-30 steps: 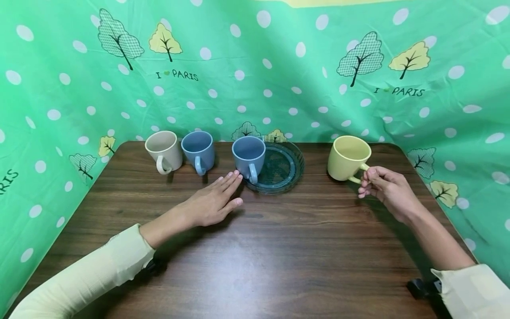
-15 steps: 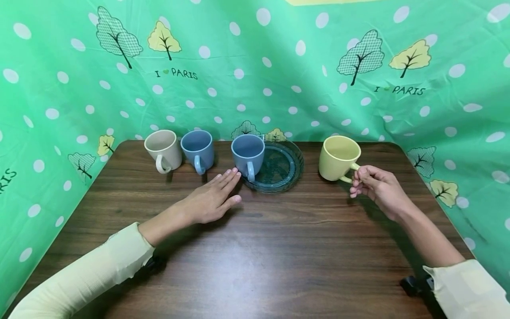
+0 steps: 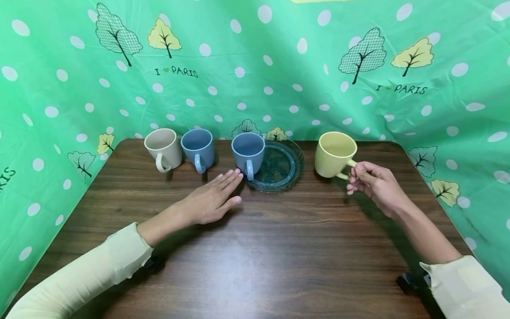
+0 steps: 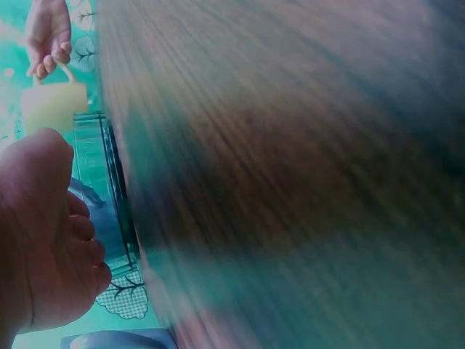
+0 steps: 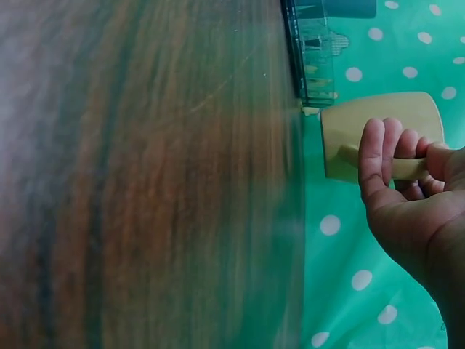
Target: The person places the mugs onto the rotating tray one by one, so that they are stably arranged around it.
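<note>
My right hand [image 3: 376, 186] pinches the handle of a yellow mug [image 3: 334, 153]. In the right wrist view the yellow mug [image 5: 345, 131] is upright, with a small gap between its base and the tabletop. Left of it is a clear glass dish [image 3: 296, 177] with a fluted rim. A blue mug [image 3: 247, 153] stands at the dish's left side, handle toward me. My left hand [image 3: 211, 199] has its fingers stretched out, the fingertips at the dish's left edge beside that mug. Whether they touch dish or mug I cannot tell.
A second blue mug [image 3: 197, 148] and an off-white mug [image 3: 163, 148] stand side by side at the back left. Everything is on a dark wooden table [image 3: 255, 252]. Behind its far edge hangs a green dotted cloth [image 3: 255, 62].
My right hand has carried the yellow mug left toward the dish, and slightly up in the last half second. The left hand and the other mugs have stayed in place.
</note>
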Demonstrator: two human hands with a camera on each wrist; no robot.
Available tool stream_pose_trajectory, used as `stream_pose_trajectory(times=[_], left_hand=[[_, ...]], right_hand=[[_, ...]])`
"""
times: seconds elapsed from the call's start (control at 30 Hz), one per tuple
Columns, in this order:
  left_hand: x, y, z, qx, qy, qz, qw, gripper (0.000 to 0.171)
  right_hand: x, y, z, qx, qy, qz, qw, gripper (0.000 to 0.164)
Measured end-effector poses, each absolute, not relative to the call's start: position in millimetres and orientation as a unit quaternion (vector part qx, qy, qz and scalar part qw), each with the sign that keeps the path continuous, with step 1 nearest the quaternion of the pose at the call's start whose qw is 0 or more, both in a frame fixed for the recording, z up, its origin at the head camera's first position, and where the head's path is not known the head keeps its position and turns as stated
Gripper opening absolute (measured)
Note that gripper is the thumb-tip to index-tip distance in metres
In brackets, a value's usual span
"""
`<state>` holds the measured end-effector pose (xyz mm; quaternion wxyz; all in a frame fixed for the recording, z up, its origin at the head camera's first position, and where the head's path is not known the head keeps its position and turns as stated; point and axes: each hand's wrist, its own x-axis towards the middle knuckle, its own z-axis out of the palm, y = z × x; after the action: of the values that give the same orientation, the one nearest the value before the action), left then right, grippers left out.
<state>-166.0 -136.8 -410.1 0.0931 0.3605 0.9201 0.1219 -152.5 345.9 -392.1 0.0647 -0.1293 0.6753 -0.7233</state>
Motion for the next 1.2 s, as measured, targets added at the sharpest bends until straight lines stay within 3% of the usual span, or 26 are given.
stream_pose_trajectory(times=[0.37, 1.2], left_hand=[[-167, -139, -409, 0.355, 0.922, 0.122, 0.095, 0.073], [-135, -117, -409, 0.411, 0.898, 0.118, 0.106, 0.071]], right_hand=[[-155, 338, -387, -0.144, 0.672, -0.724, 0.064, 0.025], [-161, 318, -372, -0.160, 0.671, -0.720, 0.072, 0.026]])
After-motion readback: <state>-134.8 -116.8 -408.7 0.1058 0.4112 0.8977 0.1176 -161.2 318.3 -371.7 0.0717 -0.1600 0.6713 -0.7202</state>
